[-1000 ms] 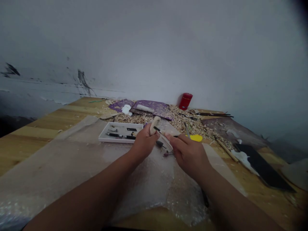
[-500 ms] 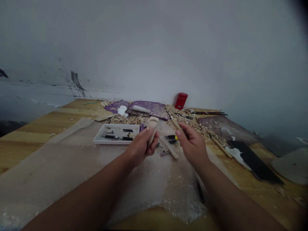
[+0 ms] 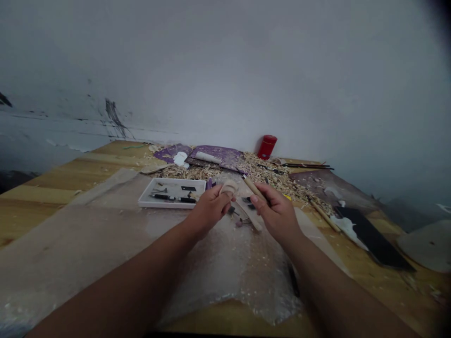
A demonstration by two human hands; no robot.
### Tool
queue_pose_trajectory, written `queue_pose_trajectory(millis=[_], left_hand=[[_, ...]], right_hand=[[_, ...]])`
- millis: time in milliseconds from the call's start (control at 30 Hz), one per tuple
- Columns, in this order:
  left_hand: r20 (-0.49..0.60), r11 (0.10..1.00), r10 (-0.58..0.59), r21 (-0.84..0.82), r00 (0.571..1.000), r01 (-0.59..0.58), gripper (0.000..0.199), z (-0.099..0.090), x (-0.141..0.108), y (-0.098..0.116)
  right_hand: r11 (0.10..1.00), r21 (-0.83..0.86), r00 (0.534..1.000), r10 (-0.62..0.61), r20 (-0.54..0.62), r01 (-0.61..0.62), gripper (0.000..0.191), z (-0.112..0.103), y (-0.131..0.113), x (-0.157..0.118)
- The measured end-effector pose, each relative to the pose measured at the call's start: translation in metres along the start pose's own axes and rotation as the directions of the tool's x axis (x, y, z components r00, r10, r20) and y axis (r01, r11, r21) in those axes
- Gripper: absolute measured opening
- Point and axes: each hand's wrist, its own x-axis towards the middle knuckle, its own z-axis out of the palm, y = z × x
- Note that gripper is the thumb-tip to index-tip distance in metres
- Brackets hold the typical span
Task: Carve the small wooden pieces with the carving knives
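My left hand [image 3: 213, 206] is closed around a pale carved wooden piece [image 3: 229, 187]. Its rounded, curved end shows above my fingers; the rest is hidden in the grip. In my right hand [image 3: 276, 209] is a carving tool [image 3: 252, 187] with a light wooden handle and a thin metal shank. The tool points up and left, its tip beyond the wooden piece and apart from it as far as I can see. Below and between the hands, a flat pale wooden strip [image 3: 252, 218] lies on the plastic sheet [image 3: 197, 263].
A white tray [image 3: 143, 201] with black-handled tools sits left of my hands. Wood shavings [image 3: 275, 180] are heaped behind, around purple sheets [image 3: 225, 154]. A red canister [image 3: 267, 147] stands by the wall. Rightward lie a wooden rod [image 3: 324, 214] and a black slab [image 3: 373, 239].
My left hand has turned the wooden piece, so its curved end shows differently and sits slightly lower. The right hand has shifted a little left with the carving tool.
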Motion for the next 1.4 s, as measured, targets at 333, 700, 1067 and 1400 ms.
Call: queue_pose_trajectory(millis=[333,700,1067,1400], left_hand=[[0.326,0.866,0.006,0.471,0.945,-0.168,0.036,0.0,-0.003,0.001],[0.089,0.986,-0.009,0.166,0.996,-0.006,0.017,-0.043,0.007,0.022],[0.041,0.919,0.027,-0.394,0.999,-0.009,0.023,0.001,0.001,0.0],[-0.145,0.97,0.083,-0.217,0.986,-0.114,0.039,-0.03,0.011,0.003]], right_hand=[[0.981,-0.178,0.985,0.108,0.138,-0.083,0.012,-0.004,-0.006,0.008],[0.986,-0.012,0.966,0.168,0.195,-0.169,0.018,0.001,0.006,0.008],[0.801,0.456,0.914,0.269,0.305,-0.388,0.025,0.019,-0.005,-0.002],[0.976,-0.119,0.949,-0.143,0.281,0.182,0.026,-0.01,-0.019,-0.004]])
